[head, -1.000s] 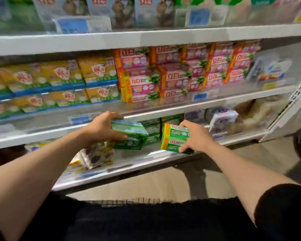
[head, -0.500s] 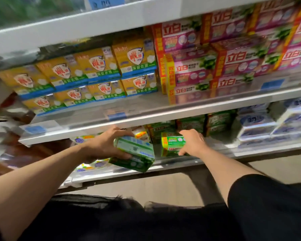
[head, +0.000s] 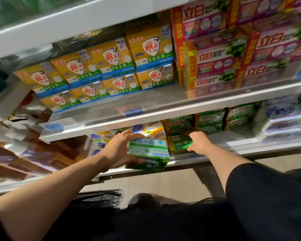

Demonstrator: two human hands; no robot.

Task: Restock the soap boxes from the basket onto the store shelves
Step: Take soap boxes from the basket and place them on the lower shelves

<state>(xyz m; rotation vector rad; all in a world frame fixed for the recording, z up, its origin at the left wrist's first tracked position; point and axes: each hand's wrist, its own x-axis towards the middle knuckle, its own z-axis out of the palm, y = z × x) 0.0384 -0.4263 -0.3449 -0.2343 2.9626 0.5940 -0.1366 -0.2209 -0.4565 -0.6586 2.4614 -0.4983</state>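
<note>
Black sleeve (head: 268, 197) and dark clothing fill our 6 o'clock, nearest the camera; a strip of dark mesh (head: 101, 194) at 7 o'clock could be the basket, we cannot tell. Past that, both bare forearms reach up toward the bottom shelf (head: 233, 150).

Our left hand (head: 118, 150), just left of centre, is curled round a green-and-white soap box (head: 149, 153), fingers over its top and thumb under it. That box is tilted and sits at the shelf's front edge; whether it rests on the shelf we cannot tell.

Our right hand (head: 200, 142), at 3 o'clock of the held box, has fingers bent against a green soap box (head: 179, 144) with a yellow-orange end, standing on the bottom shelf. Grip or push: hard to say, it looks wrapped on the box's right side.

Behind, more green boxes (head: 208, 120) are stacked on the same shelf, white-and-yellow packs (head: 151, 130) at their 9 o'clock, blue-white packs (head: 283, 119) at their 3 o'clock.

Farther up, the middle shelf (head: 163, 110) carries blue price tags (head: 133, 112) on its front rail, yellow boxes (head: 111, 70) toward 11 o'clock and pink-red boxes (head: 233, 49) toward 1 o'clock. Top shelf edge (head: 76, 21) runs across 12 o'clock, blurred.
</note>
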